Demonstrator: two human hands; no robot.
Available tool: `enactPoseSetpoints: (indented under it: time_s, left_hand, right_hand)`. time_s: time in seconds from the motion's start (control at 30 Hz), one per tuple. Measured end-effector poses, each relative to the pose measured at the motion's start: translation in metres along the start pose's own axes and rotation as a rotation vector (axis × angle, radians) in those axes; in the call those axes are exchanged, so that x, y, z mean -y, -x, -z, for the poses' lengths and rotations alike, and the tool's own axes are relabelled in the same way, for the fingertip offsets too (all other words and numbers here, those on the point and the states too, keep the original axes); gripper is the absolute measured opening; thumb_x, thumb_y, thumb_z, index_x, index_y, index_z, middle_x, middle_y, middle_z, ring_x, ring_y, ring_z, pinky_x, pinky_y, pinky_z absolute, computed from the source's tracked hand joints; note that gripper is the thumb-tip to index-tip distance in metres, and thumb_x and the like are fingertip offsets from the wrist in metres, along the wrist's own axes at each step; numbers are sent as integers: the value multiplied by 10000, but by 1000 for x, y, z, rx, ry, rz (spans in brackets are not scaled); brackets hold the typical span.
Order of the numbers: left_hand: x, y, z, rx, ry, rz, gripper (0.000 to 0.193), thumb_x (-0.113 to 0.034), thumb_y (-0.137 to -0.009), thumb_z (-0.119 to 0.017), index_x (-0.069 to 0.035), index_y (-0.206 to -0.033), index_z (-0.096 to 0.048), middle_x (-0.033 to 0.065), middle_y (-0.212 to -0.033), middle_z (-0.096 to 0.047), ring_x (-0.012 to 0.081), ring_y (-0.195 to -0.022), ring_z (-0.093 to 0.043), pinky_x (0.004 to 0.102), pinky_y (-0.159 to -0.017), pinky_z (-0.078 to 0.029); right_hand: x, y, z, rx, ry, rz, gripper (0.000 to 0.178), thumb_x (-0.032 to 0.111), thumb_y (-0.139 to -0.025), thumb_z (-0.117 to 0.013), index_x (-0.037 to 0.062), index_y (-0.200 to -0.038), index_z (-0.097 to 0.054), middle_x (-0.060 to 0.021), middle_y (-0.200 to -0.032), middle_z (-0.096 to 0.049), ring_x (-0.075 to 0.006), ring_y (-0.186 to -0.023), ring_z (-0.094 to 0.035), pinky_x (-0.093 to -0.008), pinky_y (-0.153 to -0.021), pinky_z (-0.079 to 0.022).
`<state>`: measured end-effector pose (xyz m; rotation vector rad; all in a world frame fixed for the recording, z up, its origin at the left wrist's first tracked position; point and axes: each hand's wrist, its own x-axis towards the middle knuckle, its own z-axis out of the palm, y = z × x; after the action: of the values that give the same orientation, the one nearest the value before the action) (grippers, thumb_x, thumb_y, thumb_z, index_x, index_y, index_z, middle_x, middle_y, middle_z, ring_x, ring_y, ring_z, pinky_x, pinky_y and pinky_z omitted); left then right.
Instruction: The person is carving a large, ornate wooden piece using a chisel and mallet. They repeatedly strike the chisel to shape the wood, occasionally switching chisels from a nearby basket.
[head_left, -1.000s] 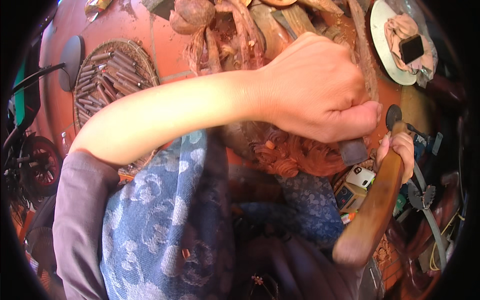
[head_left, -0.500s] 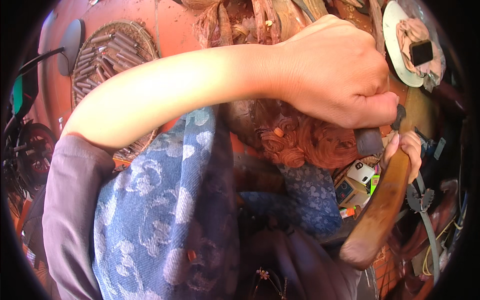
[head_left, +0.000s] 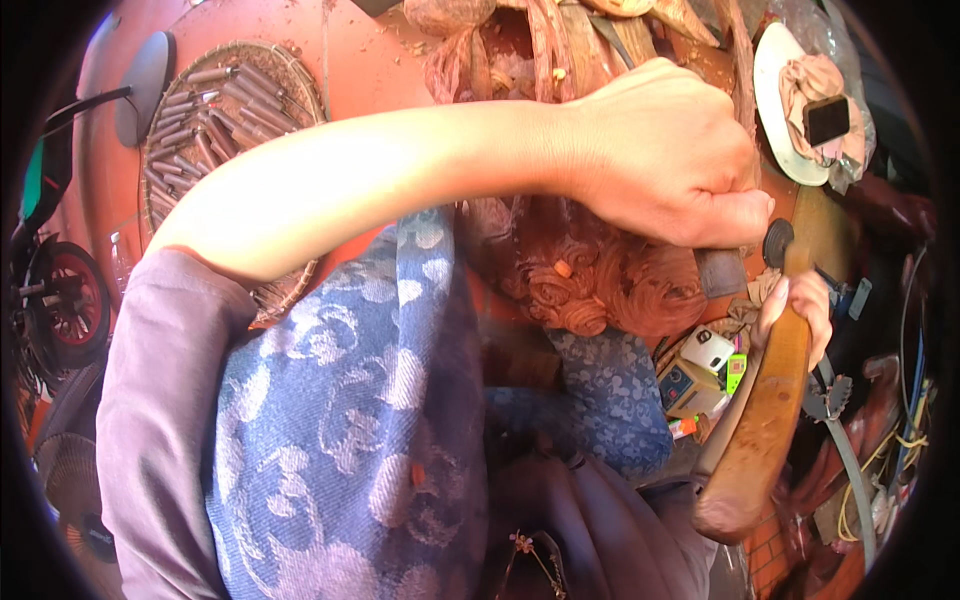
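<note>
My left forearm reaches across from the left, and my left hand (head_left: pixel 680 155) is closed in a fist above the wood carving. Below the fist juts the dark wooden handle end of a chisel (head_left: pixel 722 273); its blade is hidden behind my hand. The reddish-brown carving (head_left: pixel 590 285) has swirling, rounded relief, with a small orange wood chip (head_left: pixel 563 268) on it. To the right, my right hand (head_left: pixel 803 312) wraps round a long, club-like wooden mallet (head_left: pixel 762 430), whose thick end hangs down toward me. Blue patterned cloth (head_left: pixel 330 420) covers my leg.
A round woven basket (head_left: pixel 318 85) at the far left holds many wooden-handled tools (head_left: pixel 235 110). A white hat (head_left: pixel 775 85) with cloth and a black phone (head_left: pixel 826 120) lies far right. Small boxes (head_left: pixel 700 385) sit beside my right forearm. A motorbike wheel (head_left: pixel 70 305) and a fan (head_left: pixel 75 495) stand left.
The view has shifted slightly, so things on the right appear further left. The mallet hangs a little more upright. Both hands keep their grips.
</note>
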<state>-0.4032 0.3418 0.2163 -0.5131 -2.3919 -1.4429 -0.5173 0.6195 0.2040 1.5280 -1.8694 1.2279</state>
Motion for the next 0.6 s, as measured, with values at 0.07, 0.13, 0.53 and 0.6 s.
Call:
enactPoseSetpoints:
  time_s: [0.07, 0.13, 0.53, 0.6]
  left_hand:
    - [-1, 5, 1, -11, -23, -20, 501, -311, -919, -516, -40, -501, -469, 155, -460, -414, 348, -435, -449, 443, -445, -320]
    - [-1, 6, 1, -33, -40, -32, 497, -312, -914, -516, -36, -502, -473, 159, -460, -417, 352, -436, -451, 444, -444, -322]
    - [4, 14, 10, 110, -45, -37, 482, -300, -903, -516, -18, -514, -472, 174, -491, -452, 374, -472, -473, 459, -462, -335]
    - [2, 13, 12, 160, -80, -2, 466, -294, -891, -525, -19, -516, -486, 167, -486, -462, 365, -476, -498, 452, -479, -368]
  right_hand:
    - [12, -13, 7, 292, 384, -53, 275, -70, -712, -746, -5, -832, -507, -123, -660, -558, -245, -569, -549, -362, -588, -502]
    - [16, -16, 10, 428, 595, -67, 279, -93, -714, -725, -10, -847, -494, -134, -671, -563, -248, -577, -556, -376, -578, -503]
    - [1, -14, 5, 104, 302, 186, 237, -59, -669, -785, 10, -757, -576, -111, -674, -601, -267, -577, -590, -356, -561, -522]
    - [18, -22, 8, 338, 607, -24, 218, -67, -676, -763, 7, -753, -573, -112, -673, -595, -264, -574, -586, -352, -562, -508]
